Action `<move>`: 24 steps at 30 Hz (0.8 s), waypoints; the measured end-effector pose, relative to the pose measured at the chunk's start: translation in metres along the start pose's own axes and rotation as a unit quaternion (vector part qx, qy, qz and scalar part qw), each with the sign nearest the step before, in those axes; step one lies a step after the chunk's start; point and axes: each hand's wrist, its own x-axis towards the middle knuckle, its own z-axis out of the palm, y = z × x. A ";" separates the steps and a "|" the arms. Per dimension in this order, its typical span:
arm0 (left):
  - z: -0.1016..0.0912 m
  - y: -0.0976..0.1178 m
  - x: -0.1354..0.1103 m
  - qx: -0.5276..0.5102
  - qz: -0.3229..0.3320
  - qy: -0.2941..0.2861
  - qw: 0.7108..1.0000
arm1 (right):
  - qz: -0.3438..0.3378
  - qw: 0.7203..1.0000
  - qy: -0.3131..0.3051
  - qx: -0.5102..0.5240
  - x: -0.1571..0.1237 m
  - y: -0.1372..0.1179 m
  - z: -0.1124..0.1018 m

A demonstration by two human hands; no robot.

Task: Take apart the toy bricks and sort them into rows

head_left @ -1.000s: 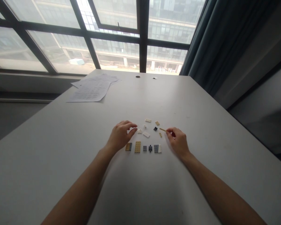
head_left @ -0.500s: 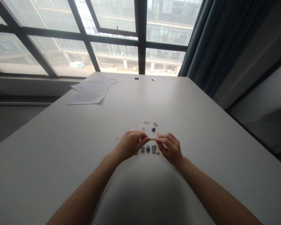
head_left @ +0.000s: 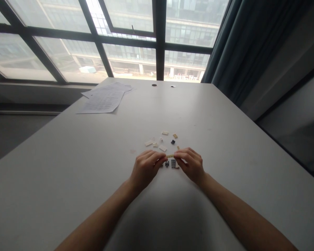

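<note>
Between my two hands is a thin tan toy building plate, pinched at one end by each. My left hand has its thumb and fingers closed on the left end. At the right end, the fingertips of my right hand are closed on it too. Just below the tan piece lie a dark grey brick piece and a grey studded plate. Beyond the hands are a black piece, a tan studded plate, a white studded plate and a smooth white piece.
The pieces lie on a large white table. Another flat white piece is left of the group. Printed papers rest at the far left. Two round cable holes are near the far edge, before a window. A dark curtain hangs at right.
My left hand has turned and dropped slightly, uncovering white pieces beyond it and covering some grey ones. The tan plate now shows more of its face. The view has tilted slightly.
</note>
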 end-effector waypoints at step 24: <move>0.005 0.003 -0.008 0.021 0.068 -0.023 0.997 | 0.021 0.999 0.025 -0.012 0.002 -0.001 -0.001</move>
